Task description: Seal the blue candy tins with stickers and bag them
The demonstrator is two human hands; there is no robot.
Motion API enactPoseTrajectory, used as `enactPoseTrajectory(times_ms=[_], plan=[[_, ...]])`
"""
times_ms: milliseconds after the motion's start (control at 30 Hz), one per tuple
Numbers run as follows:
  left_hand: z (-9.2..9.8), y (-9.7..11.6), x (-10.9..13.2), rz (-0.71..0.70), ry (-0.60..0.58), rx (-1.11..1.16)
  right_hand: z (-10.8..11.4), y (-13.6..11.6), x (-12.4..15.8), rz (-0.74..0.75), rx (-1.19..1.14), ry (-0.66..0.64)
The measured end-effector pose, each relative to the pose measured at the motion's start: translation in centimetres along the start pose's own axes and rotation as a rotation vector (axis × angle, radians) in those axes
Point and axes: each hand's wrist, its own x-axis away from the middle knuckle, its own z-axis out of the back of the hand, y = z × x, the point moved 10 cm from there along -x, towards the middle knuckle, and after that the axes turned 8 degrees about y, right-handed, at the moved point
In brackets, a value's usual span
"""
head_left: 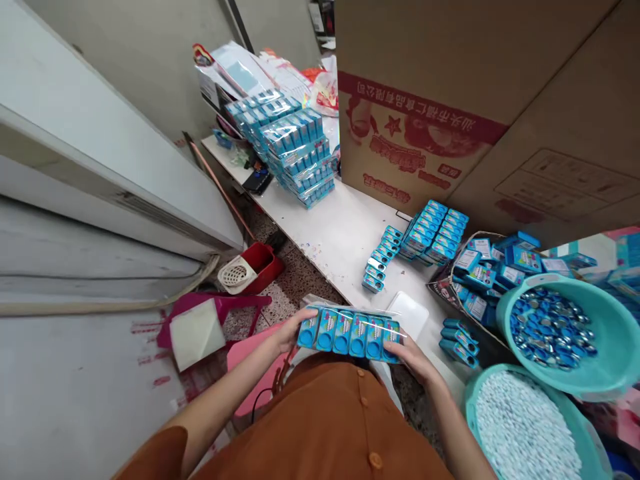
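Between my two hands, close to my body, is a clear plastic bag [350,333] with a row of several small blue boxes inside, each with a round hole near its lower end. My left hand [290,331] grips the bag's left end, and my right hand [411,355] closes round its right end with the thumb on the front. A white square lid or scale [409,315] lies on the table just behind the right hand. Beyond it stands a slanting row of blue boxes [383,259], beside stacked blue boxes [435,232].
Filled bags of blue boxes [295,150] are piled on the white table [320,227]. Large cartons [425,100] wall the far side. To the right stand an open carton of blue boxes [480,273], a basin of blue-silver pieces [620,333] and a basin of pale candies [525,427].
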Motion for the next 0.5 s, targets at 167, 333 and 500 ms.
enactPoseTrajectory(times_ms=[167,333,500], plan=[[1.2,4.2,-0.9,-0.129,-0.045,-0.107,-1.2,1.9,-1.9,-0.040,-0.180,0.158],[1.5,5.4,-0.2,-0.235,-0.017,-0.252,-1.2,4.6,-2.1,-0.082,-0.295,0.197],[1.3,5.5,-0.6,-0.199,0.001,-0.316,-0.6,6.8,-2.8,-0.053,-0.337,0.259]])
